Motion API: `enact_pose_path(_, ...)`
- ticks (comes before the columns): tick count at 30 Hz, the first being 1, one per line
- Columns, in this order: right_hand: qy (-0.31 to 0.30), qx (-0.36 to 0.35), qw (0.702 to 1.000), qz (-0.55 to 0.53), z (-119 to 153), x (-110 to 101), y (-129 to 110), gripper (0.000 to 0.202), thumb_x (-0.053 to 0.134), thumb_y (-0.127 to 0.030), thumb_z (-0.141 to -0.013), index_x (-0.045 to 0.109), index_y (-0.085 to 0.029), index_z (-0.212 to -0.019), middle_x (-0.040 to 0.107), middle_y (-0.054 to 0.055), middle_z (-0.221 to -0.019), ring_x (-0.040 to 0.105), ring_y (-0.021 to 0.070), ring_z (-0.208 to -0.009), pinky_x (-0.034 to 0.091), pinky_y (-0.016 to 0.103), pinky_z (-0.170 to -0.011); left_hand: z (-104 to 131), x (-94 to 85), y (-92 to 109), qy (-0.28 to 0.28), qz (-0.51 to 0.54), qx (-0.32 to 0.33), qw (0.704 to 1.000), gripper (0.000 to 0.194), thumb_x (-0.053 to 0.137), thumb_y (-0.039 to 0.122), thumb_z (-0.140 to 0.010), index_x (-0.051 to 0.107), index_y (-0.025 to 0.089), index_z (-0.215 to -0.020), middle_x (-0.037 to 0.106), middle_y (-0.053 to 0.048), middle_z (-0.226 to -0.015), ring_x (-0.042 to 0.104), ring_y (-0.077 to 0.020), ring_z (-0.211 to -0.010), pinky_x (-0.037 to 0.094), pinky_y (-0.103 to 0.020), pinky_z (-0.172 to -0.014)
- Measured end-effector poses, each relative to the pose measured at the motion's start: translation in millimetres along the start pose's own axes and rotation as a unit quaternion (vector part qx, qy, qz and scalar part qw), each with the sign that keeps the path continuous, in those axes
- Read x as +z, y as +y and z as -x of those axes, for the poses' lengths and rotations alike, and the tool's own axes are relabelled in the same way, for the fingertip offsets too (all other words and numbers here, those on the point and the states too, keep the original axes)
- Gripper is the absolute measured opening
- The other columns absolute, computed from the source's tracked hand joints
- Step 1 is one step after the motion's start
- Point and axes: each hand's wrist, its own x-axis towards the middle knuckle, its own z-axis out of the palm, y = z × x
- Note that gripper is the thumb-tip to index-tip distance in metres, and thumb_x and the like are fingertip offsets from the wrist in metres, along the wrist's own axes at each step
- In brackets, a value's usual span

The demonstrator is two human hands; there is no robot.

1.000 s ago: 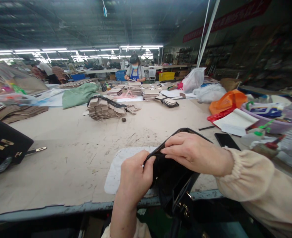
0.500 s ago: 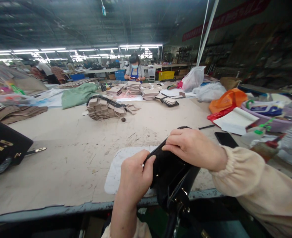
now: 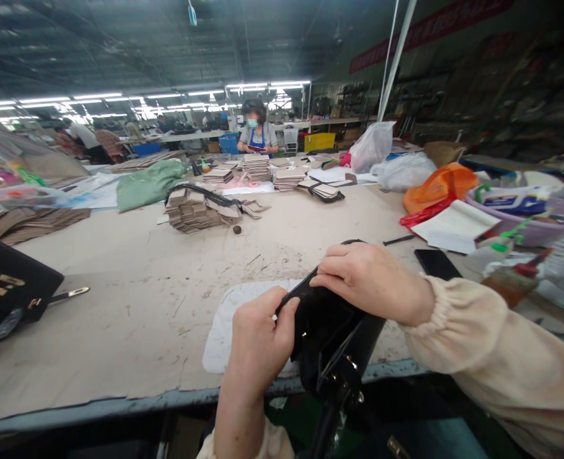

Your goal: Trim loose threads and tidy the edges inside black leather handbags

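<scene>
A black handbag (image 3: 330, 325) with gold-coloured metal fittings is tilted over the table's front edge, its opening facing me. My left hand (image 3: 261, 335) is closed on the near left end of its rim, thumb inside and fingers outside. Farther along the same rim, my right hand (image 3: 361, 277) pinches the edge between thumb and fingers. The strap and fittings hang below, towards my lap. Beneath the bag lies a white sheet (image 3: 222, 338), partly covered by my left hand and the bag.
Another black bag (image 3: 11, 280) stands at the left. Ahead are a stack of brown pieces (image 3: 196, 210) and a green cloth (image 3: 150, 182). To the right lie a phone (image 3: 437, 264), a notepad (image 3: 455, 224), bottles and a purple basin (image 3: 526, 233). A co-worker (image 3: 257, 132) sits opposite.
The bag's lower part and fittings have shifted slightly; both hands keep their grip on the rim. My view has moved a little. The co-worker opposite has raised their head somewhat.
</scene>
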Motion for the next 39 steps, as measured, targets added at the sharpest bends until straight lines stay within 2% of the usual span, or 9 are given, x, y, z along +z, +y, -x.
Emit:
enact_pose_path(7, -0.003, 0.006, 1.0, 0.007, -1.5, 1.1, -1.0, 0.036, 0.043, -0.042, -0.092, 0.063, -0.02, -0.073, 0.062, 0.002, -0.079, 0.055, 0.0132, -0.071, 0.032, 0.027, -0.065, -1.8, 0.8, 1.4, -0.002, 0.035, 0.0, 0.999, 0.02, 0.047, 0.027, -0.087, 0.061, 0.019, -0.076, 0.057, 0.001, -0.064, 0.05, -0.0124, -0.061, 0.035, -0.024, -0.058)
enact_pose_path(10, -0.006, 0.01, 1.0, 0.009, -2.6, 1.5, -1.8, 0.036, 0.042, -0.041, -0.092, 0.063, -0.02, -0.073, 0.062, 0.002, -0.079, 0.056, 0.0139, -0.072, 0.033, 0.027, -0.065, -2.7, 0.9, 4.1, 0.004, 0.072, 0.011, 0.997, 0.015, 0.05, 0.023, -0.085, 0.064, 0.02, -0.087, 0.064, 0.001, -0.074, 0.056, -0.0133, -0.069, 0.04, -0.023, -0.064)
enact_pose_path(13, 0.0, 0.011, 1.0, 0.007, -2.9, 2.1, -2.4, 0.036, 0.041, -0.041, -0.092, 0.063, -0.02, -0.073, 0.062, 0.002, -0.078, 0.056, 0.0145, -0.072, 0.032, 0.028, -0.064, -4.3, 2.1, 6.2, 0.01, 0.113, 0.01, 0.994, 0.018, 0.054, 0.023, -0.083, 0.067, 0.022, -0.096, 0.069, 0.001, -0.087, 0.06, -0.0144, -0.079, 0.044, -0.024, -0.072)
enact_pose_path(18, 0.012, 0.022, 1.0, 0.006, -3.0, 3.0, -2.8, 0.035, 0.041, -0.039, -0.092, 0.064, -0.02, -0.074, 0.063, 0.003, -0.078, 0.057, 0.0156, -0.072, 0.032, 0.029, -0.063, -8.0, 9.6, 7.2, 0.048, 0.111, -0.032, 0.992, 0.017, 0.057, 0.03, -0.083, 0.071, 0.026, -0.09, 0.072, 0.002, -0.089, 0.064, -0.0168, -0.084, 0.046, -0.026, -0.074)
enact_pose_path(21, 0.012, 0.025, 1.0, 0.01, -2.7, 2.6, -2.8, 0.034, 0.042, -0.039, -0.092, 0.065, -0.02, -0.074, 0.063, 0.004, -0.079, 0.058, 0.0165, -0.072, 0.033, 0.029, -0.063, -9.0, 13.8, 9.2, 0.066, 0.105, -0.056, 0.991, 0.017, 0.057, 0.031, -0.082, 0.072, 0.025, -0.087, 0.072, 0.001, -0.085, 0.064, -0.0166, -0.079, 0.046, -0.026, -0.071)
enact_pose_path(27, 0.015, 0.03, 0.999, 0.004, -0.8, 3.0, -2.1, 0.034, 0.043, -0.041, -0.09, 0.066, -0.021, -0.075, 0.065, 0.004, -0.079, 0.059, 0.0182, -0.072, 0.034, 0.03, -0.062, -10.2, 17.9, 10.3, 0.095, 0.099, -0.098, 0.986, 0.015, 0.06, 0.031, -0.079, 0.071, 0.021, -0.076, 0.067, 0.002, -0.068, 0.057, -0.0131, -0.064, 0.042, -0.023, -0.059)
enact_pose_path(34, 0.016, 0.034, 0.999, -0.019, -3.2, 4.2, 1.4, 0.036, 0.043, -0.042, -0.089, 0.067, -0.02, -0.073, 0.065, 0.005, -0.077, 0.059, 0.0179, -0.07, 0.035, 0.029, -0.063, -10.8, 24.5, 5.4, 0.101, 0.134, -0.11, 0.98, 0.018, 0.059, 0.032, -0.081, 0.065, 0.019, -0.07, 0.056, 0.004, -0.06, 0.048, -0.0096, -0.06, 0.037, -0.02, -0.057)
enact_pose_path(39, 0.005, 0.027, 0.998, -0.056, 2.6, 2.3, 8.8, 0.029, 0.046, -0.039, -0.088, 0.067, -0.023, -0.077, 0.067, 0.003, -0.08, 0.06, 0.0181, -0.075, 0.038, 0.029, -0.067, -13.1, 25.7, 5.2, 0.106, 0.143, -0.112, 0.978, 0.02, 0.059, 0.032, -0.081, 0.061, 0.018, -0.066, 0.049, 0.005, -0.058, 0.044, -0.0083, -0.059, 0.034, -0.02, -0.056)
